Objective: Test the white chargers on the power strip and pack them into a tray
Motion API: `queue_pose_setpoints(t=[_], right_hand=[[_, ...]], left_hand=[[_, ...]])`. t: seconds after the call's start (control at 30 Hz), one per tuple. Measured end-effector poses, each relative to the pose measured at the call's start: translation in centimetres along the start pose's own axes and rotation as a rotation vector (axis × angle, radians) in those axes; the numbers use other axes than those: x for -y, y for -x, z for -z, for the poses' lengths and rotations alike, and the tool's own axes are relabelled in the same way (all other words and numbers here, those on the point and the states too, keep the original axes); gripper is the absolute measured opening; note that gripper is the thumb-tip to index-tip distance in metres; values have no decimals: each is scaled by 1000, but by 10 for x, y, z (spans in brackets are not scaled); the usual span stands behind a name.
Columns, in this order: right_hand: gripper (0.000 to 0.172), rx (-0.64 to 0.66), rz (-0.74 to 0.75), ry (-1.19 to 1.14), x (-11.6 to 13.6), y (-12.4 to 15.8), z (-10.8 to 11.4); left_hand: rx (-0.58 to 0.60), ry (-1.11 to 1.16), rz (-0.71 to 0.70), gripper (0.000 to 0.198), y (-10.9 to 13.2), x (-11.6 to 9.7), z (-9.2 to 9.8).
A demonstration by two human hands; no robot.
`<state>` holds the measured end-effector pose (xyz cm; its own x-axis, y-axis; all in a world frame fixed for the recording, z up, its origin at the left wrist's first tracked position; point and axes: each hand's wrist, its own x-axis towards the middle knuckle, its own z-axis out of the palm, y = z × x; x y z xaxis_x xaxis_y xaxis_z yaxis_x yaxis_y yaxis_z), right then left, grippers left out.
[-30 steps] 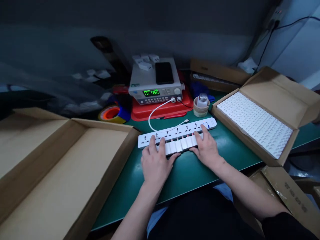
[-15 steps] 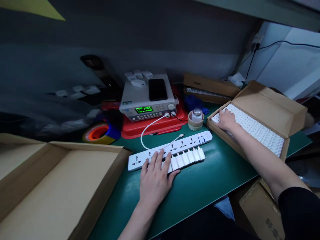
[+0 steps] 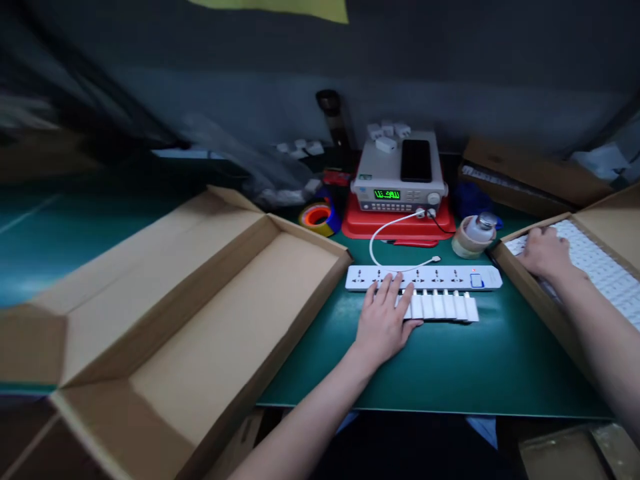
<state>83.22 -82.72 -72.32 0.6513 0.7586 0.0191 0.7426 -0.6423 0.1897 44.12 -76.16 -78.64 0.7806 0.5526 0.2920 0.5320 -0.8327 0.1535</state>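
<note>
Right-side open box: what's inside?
The box holds closely packed small white pieces, with the right hand over its far-left corner. Pieces under the hand, any grip there, and whatever lies beneath the visible pieces are hidden.

Single head-worn view, facing forward and down from above the near edge of a green workbench, power strip at close range, dark wall beyond
</note>
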Motion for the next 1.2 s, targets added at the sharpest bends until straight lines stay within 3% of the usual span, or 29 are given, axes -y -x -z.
queue_pose_setpoints(t=[0.13,0.23,0.3,0.4,0.47,0.57,0.67,0.73,0.87,1.07,1.2], right_hand=[[73,-81,-47,-71,-2,3,-5],[81,-164,-101,-133,-5,5,-4],[85,-301,-102,-186,-10,11,4],[88,-504,41,-277,-22,37,29],[92,-484,220,-298,-26,67,46],[84,-224,478,-167,-16,121,57],[52,40,566,103,9,165,42],[52,80,553,168,21,180,23],[79,-69,552,-51,16,189,-13],[80,-324,566,-340,2,203,-53],[86,-384,588,-423,7,207,-62]], left_hand=[[37,42,-4,76,1,0,1],[49,85,-25,79,2,3,6],[38,130,-64,80,6,7,11],[-58,203,-126,75,20,15,21],[-163,245,-126,69,33,20,28],[-260,274,-61,62,47,27,39],[-258,271,9,54,48,30,47],[-245,261,11,48,40,32,50],[-198,170,77,45,15,37,55],[116,-8,302,59,-41,43,46],[172,67,349,44,-65,42,30]])
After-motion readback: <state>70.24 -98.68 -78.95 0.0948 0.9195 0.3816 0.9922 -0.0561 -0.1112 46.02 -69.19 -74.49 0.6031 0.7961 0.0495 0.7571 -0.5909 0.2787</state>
